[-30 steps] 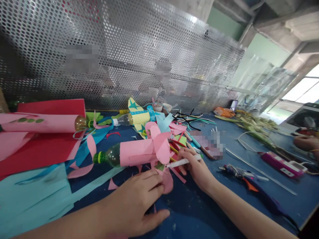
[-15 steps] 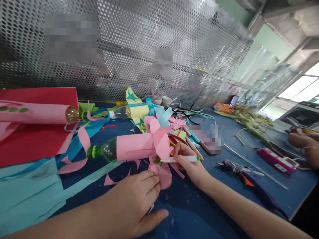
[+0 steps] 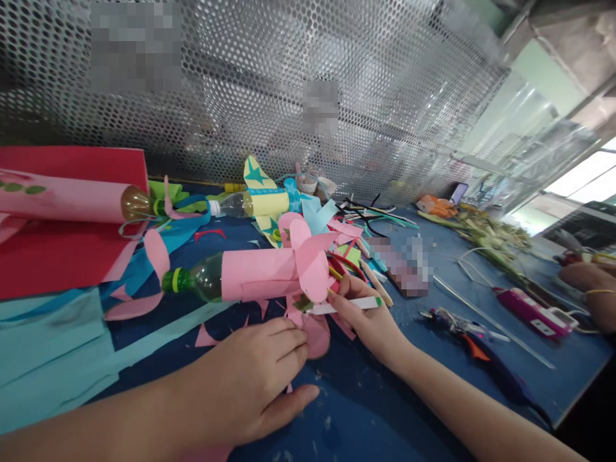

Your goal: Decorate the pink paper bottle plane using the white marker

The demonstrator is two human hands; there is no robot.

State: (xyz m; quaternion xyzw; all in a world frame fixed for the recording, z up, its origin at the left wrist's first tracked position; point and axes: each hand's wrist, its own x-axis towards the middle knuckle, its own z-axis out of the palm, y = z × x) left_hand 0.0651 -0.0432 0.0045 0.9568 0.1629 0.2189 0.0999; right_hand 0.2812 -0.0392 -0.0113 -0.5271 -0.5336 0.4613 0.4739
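From the head view, the left hand point(image 3: 269, 369) is lying palm down with its fingers loosely spread, fingertips resting on the edge of a pink paper petal point(image 3: 317, 339), thumb sticking out over the blue table point(image 3: 356, 404). And the right hand point(image 3: 368, 314)? It's pinching a white marker point(image 3: 353, 305), the tip pointing left, right by a dark green patch point(image 3: 302, 303); whether it's touching paper, I can't tell. The petal is lying at the wide end of the pink-wrapped bottle point(image 3: 257, 269), which is resting on its side, green cap point(image 3: 176, 280) facing left. They're apparently colouring or marking the petal, and the next stroke is calling for pinned paper and a steady tip.
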